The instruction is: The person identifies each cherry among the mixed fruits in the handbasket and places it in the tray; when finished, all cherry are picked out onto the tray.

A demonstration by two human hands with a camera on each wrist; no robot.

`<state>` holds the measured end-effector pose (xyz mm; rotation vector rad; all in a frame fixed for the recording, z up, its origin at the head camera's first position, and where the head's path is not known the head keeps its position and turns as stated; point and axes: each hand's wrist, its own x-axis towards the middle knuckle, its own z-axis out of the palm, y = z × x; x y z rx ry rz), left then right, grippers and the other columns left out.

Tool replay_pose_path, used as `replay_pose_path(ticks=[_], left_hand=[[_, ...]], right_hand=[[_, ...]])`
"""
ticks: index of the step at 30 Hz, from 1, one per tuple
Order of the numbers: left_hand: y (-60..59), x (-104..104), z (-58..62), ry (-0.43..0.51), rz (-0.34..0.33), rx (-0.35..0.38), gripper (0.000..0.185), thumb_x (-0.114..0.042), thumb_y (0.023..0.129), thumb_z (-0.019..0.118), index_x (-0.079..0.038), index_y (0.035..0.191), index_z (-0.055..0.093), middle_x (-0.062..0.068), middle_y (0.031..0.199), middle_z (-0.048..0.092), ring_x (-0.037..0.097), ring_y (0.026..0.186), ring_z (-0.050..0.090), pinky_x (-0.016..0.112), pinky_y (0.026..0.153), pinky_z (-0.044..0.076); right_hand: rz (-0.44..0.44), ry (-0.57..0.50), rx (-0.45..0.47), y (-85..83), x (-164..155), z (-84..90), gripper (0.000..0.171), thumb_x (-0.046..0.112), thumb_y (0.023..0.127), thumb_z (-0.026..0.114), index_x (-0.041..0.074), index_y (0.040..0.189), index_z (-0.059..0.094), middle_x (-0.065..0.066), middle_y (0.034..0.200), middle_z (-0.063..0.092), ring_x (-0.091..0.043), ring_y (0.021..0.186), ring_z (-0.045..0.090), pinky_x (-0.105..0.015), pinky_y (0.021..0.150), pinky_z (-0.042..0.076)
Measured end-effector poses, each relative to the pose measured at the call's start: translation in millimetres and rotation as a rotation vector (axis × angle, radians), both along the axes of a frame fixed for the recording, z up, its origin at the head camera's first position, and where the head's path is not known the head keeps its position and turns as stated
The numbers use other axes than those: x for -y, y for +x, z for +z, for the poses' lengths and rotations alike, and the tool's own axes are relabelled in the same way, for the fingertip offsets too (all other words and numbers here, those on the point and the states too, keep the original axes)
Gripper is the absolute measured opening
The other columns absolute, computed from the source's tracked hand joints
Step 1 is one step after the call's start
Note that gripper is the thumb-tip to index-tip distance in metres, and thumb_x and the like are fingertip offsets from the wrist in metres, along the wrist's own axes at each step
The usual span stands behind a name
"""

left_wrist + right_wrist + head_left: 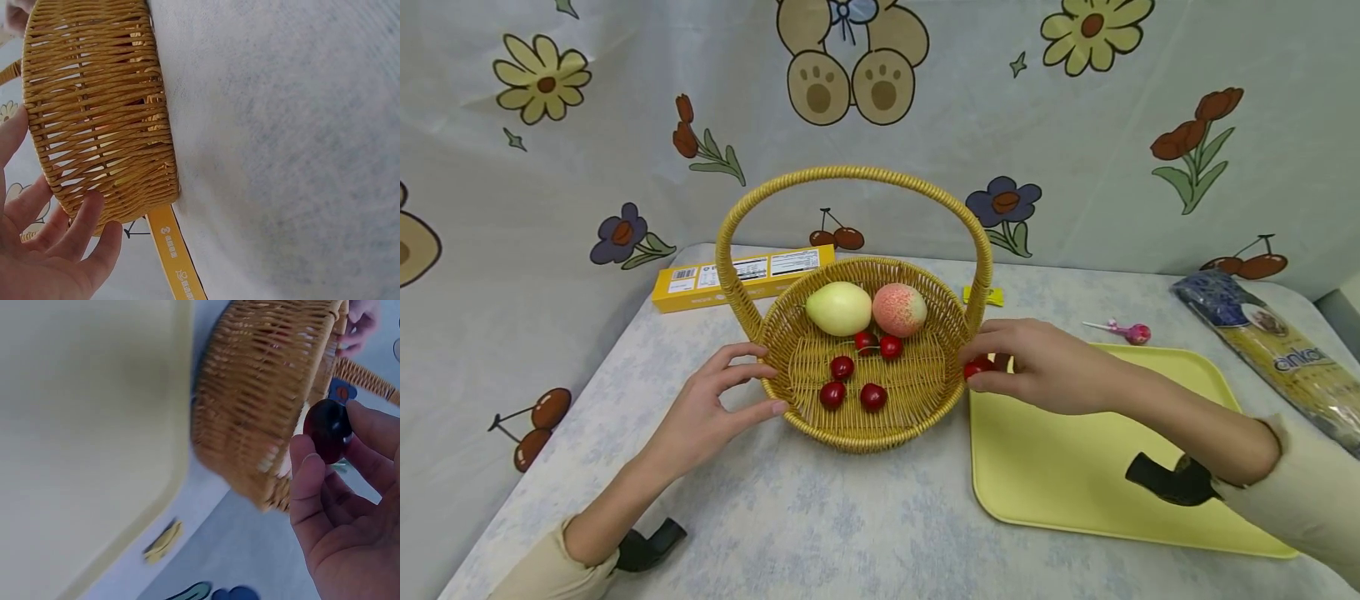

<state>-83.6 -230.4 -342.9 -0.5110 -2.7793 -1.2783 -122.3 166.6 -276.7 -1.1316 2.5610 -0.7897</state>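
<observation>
A round wicker basket (925, 408) with a tall arched handle stands mid-table. Inside lie a pale yellow-green pear-like fruit (839, 309), a pink speckled peach (898, 310) and several dark red cherries (873, 397). My left hand (718, 396) rests on the basket's left side with fingers spread, thumb near the front of the rim; in the left wrist view the fingertips (112, 232) lie along the woven wall. At the right rim, my right hand (1037, 367) pinches another cherry (329, 431) between thumb and fingers, just outside the basket.
A yellow tray (1052, 475) lies right of the basket, under my right forearm. Behind it are a lollipop (1131, 333) and a small yellow wrapped piece (992, 297). A yellow box (700, 287) sits back left, a plastic food packet (1285, 350) far right. A printed cloth hangs behind.
</observation>
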Motion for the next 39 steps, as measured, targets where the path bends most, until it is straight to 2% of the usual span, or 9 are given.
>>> replay_pose_path(ticks=[8,12,18,23,30,39], left_hand=[[0.0,0.2,-0.1,-0.001,-0.003,-0.002,0.033,-0.027,0.085,0.080,-0.009,0.111,0.072,0.003,0.134,0.051,0.025,0.123,0.049,0.054,0.096,0.040],[-1.3,-1.1,-1.5,-0.004,-0.018,-0.008,0.035,-0.028,0.085,0.081,-0.009,0.112,0.072,0.004,0.134,0.051,0.026,0.124,0.048,0.054,0.097,0.040],[-0.3,0.1,-1.7,-0.010,0.001,-0.005,0.036,-0.029,0.084,0.081,-0.009,0.112,0.072,0.001,0.134,0.051,0.026,0.122,0.050,0.054,0.096,0.041],[0.3,0.5,-1.0,-0.007,-0.003,-0.006,0.035,-0.028,0.085,0.081,-0.008,0.112,0.072,0.002,0.133,0.051,0.026,0.122,0.050,0.054,0.095,0.042],[0.7,-0.1,-0.7,-0.014,0.004,-0.002,0.035,-0.029,0.084,0.081,-0.008,0.112,0.072,0.002,0.133,0.051,0.028,0.123,0.049,0.055,0.096,0.041],[0.7,-0.5,-0.8,-0.014,0.005,0.002,0.036,-0.029,0.084,0.081,-0.008,0.111,0.072,0.004,0.134,0.051,0.029,0.125,0.048,0.057,0.097,0.040]], right_hand=[[-0.142,0.017,0.157,5.6,-48.3,-20.8,0.021,0.021,0.093,0.071,0.014,0.112,0.070,0.006,0.099,0.062,-0.014,0.084,0.058,-0.027,0.068,0.052],[-0.161,0.030,0.202,6.6,-66.6,-36.6,0.025,0.017,0.091,0.073,0.010,0.114,0.068,0.004,0.102,0.062,-0.014,0.088,0.059,-0.027,0.070,0.052],[-0.126,0.056,0.137,1.0,-78.9,-57.1,0.027,0.013,0.089,0.075,0.010,0.115,0.068,0.004,0.105,0.062,-0.014,0.089,0.058,-0.029,0.073,0.051],[-0.133,0.078,0.111,-1.8,-81.1,-65.4,0.028,0.014,0.088,0.075,0.007,0.115,0.067,0.005,0.102,0.062,-0.013,0.088,0.057,-0.030,0.074,0.051],[-0.154,0.094,0.101,-2.8,-79.7,-68.4,0.032,0.015,0.089,0.075,0.002,0.117,0.066,0.003,0.102,0.063,-0.012,0.086,0.057,-0.029,0.072,0.051],[-0.172,0.140,0.054,-0.9,-77.5,-63.8,0.032,0.015,0.089,0.075,0.003,0.117,0.067,0.003,0.101,0.063,-0.011,0.084,0.056,-0.030,0.070,0.051]])
